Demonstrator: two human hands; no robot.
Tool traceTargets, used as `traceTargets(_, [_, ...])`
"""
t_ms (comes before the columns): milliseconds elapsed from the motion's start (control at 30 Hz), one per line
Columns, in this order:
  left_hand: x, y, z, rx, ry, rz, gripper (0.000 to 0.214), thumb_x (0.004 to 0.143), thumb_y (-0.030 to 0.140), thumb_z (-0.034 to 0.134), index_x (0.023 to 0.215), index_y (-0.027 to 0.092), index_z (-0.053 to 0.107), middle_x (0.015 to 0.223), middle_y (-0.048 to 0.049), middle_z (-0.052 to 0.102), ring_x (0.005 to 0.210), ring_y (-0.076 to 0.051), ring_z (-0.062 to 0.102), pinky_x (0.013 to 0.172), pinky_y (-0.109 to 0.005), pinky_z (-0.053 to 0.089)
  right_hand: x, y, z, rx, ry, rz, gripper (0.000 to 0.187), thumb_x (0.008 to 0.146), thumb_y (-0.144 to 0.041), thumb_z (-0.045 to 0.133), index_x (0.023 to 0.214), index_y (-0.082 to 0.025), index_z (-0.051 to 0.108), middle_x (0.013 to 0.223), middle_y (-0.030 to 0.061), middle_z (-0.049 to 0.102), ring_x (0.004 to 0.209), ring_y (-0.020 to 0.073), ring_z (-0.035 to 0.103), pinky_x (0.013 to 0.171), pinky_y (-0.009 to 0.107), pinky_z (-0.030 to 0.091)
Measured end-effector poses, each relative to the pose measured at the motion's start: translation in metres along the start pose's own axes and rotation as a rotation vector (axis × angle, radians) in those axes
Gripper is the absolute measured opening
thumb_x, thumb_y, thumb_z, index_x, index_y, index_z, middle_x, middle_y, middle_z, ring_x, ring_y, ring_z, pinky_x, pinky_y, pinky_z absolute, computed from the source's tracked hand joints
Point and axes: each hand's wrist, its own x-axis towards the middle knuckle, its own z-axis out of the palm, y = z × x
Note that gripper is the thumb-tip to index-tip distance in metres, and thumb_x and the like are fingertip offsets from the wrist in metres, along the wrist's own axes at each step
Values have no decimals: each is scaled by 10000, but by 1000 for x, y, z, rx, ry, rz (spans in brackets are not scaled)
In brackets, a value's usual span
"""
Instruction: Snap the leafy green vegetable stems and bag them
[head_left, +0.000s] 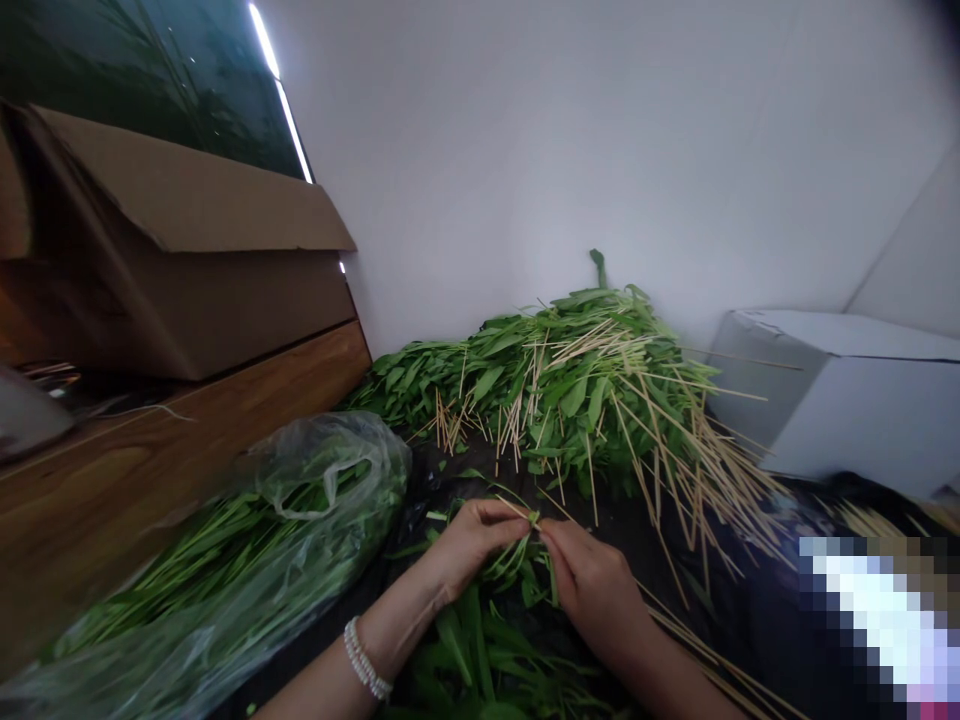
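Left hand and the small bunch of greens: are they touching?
Touching. The head view shows the left hand pinching the small bunch of greens at its top, no gap; the right hand grips it opposite.

Your left hand (472, 545) and right hand (592, 590) pinch leafy stems (517, 560), which are soft and matt green. Your skewers (675, 450) are pale, dry wood or bamboo, unpolished. Bag (315, 490): thin clear plastic, glossy and creased. Box (187, 250): matt brown cardboard. Ledge (225, 410): smooth finished wood, grain visible. Ground sheet (450, 470): black, slightly shiny plastic. Your bracelet (366, 662): pearly white beads.
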Motion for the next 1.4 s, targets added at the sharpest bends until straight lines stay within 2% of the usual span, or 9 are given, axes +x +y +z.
traceTargets(200, [5, 4, -5, 578, 93, 351, 267, 871, 333, 576, 1002, 172, 744, 973, -91, 720, 932, -220, 627, 872, -316, 449, 9, 10, -18, 1, 149, 94, 225, 964, -223, 368, 986, -195, 590, 878, 41, 688, 771, 144, 670, 711, 237, 489])
traceTargets(333, [-2, 4, -4, 1080, -75, 536, 373, 916, 174, 445, 1236, 260, 615, 1220, -67, 633, 1122, -226, 537, 987, -361, 381, 11, 12, -23, 4, 164, 145, 203, 968, -246, 376, 942, -207, 575, 796, 7, 664, 697, 128, 653, 654, 224, 457])
traceTargets(500, [-7, -1, 1, 1415, -234, 543, 704, 835, 11, 411, 1442, 357, 317, 1451, -20, 447, 1195, -231, 461, 985, -405, 378, 9, 9, -18, 10, 117, 90, 180, 962, -223, 392, 967, -201, 571, 834, 5, 665, 733, 125, 655, 688, 220, 452])
traceTargets(600, [0, -5, 1, 1520, -234, 531, 670, 852, 40, 438, 1434, 355, 327, 1434, -31, 463, 1123, -236, 494, 915, -386, 416, 8, 9, -15, 7, 116, 58, 178, 957, -208, 398, 985, -194, 574, 856, 11, 670, 757, 126, 660, 705, 219, 453])
traceTargets(733, [10, -12, 0, 1543, -185, 567, 429, 915, 154, 456, 1315, 304, 502, 1205, -57, 608, 1030, -228, 513, 878, -359, 425, 8, 8, -15, 1, 129, 38, 176, 954, -194, 403, 984, -186, 576, 852, 16, 673, 745, 126, 661, 708, 219, 450])
traceTargets(867, [14, -20, -3, 1514, -116, 595, 290, 917, 152, 454, 1127, 242, 631, 1008, -66, 609, 940, -204, 521, 856, -327, 430, 9, 6, -16, 4, 121, 34, 191, 955, -189, 393, 966, -191, 583, 832, 12, 673, 728, 124, 658, 678, 218, 443])
traceTargets(1167, [15, -20, -8, 1327, -71, 612, 183, 884, 134, 510, 917, 198, 678, 929, -51, 623, 891, -182, 570, 846, -299, 447, 8, 4, -15, -5, 118, 37, 202, 956, -195, 394, 960, -185, 596, 819, 17, 675, 710, 130, 659, 671, 223, 438])
traceTargets(1300, [14, -12, -11, 1108, 52, 600, 144, 847, 154, 576, 904, 198, 701, 960, -60, 664, 922, -190, 603, 856, -296, 458, 8, 4, -15, -6, 108, 35, 204, 957, -197, 392, 949, -185, 596, 811, 17, 673, 706, 131, 657, 669, 225, 435])
traceTargets(1400, [15, -6, -16, 937, 218, 579, 148, 840, 178, 582, 913, 194, 710, 938, -56, 698, 885, -188, 627, 837, -296, 467, 9, 4, -16, -3, 111, 34, 203, 956, -198, 394, 954, -186, 597, 810, 17, 674, 705, 132, 658, 665, 225, 436])
